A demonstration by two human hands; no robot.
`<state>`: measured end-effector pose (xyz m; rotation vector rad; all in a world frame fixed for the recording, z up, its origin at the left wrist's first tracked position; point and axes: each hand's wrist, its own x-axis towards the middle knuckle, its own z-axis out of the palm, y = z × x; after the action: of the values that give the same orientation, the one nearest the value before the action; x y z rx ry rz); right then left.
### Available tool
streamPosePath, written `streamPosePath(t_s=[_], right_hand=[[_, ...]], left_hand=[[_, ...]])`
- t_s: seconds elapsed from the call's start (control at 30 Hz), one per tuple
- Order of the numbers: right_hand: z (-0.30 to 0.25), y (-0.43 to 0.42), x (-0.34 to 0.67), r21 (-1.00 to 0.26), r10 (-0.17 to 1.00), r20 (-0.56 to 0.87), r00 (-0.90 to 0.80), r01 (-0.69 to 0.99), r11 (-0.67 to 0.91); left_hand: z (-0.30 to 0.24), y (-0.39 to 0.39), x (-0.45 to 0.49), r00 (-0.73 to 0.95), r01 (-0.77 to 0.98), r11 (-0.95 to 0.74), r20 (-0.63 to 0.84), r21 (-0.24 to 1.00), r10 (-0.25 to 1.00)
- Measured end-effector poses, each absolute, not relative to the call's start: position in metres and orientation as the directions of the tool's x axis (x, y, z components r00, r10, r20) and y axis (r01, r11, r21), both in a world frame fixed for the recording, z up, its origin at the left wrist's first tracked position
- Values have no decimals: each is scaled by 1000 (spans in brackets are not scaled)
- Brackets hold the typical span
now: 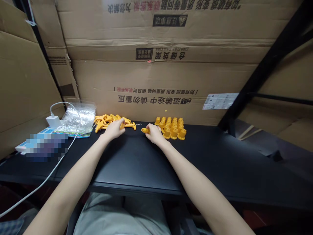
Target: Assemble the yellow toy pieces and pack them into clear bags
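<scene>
1. In the right hand (154, 133), a yellow piece (145, 130) is held sideways just above or on the worktop (137, 169); the gap cannot be judged. The grip is closed on its body, and its hollow, narrow end is left showing towards the left.
2. In the left hand (114, 130), the grip is pinched on an orange piece (122, 125), mostly covered by the fingers, in front of a heap of orange handles (105, 119).
3. All these parts are judged to be moulded plastic: light, stiff, slightly slippery and not easily broken.
4. The yellow caps (174, 129), stood upright in rows beside the right hand, are best taken by the narrow upper barrel; the wide flange could be caught on a neighbour.
5. The orange handles are tangled, so each is best lifted by its free end. Thin pale coils (139, 124) nearby would probably be springy and easily flicked away.
6. The worktop is black and smooth, so light parts might be slid easily.
7. It is backed by a cardboard panel (146, 75) and crossed at the left by a white cable (64, 102), near a clear plastic bag (78, 117).
</scene>
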<state>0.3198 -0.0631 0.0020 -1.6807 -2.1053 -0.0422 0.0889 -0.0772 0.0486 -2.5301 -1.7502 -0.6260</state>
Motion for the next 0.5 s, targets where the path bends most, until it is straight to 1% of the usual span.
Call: streamPosePath(t_s=[0.13, 0.4, 0.5], right_hand=[[0, -65, 320, -225, 890, 412, -193, 925, 305], [3, -71, 319, -205, 851, 478, -217, 915, 349], [4, -70, 319, -206, 825, 501, -261, 890, 406]], left_hand=[[37, -74, 81, 321, 890, -397, 313, 222, 894], [32, -71, 75, 333, 865, -431, 350, 257, 876], [29, -70, 75, 338, 858, -445, 370, 256, 865]])
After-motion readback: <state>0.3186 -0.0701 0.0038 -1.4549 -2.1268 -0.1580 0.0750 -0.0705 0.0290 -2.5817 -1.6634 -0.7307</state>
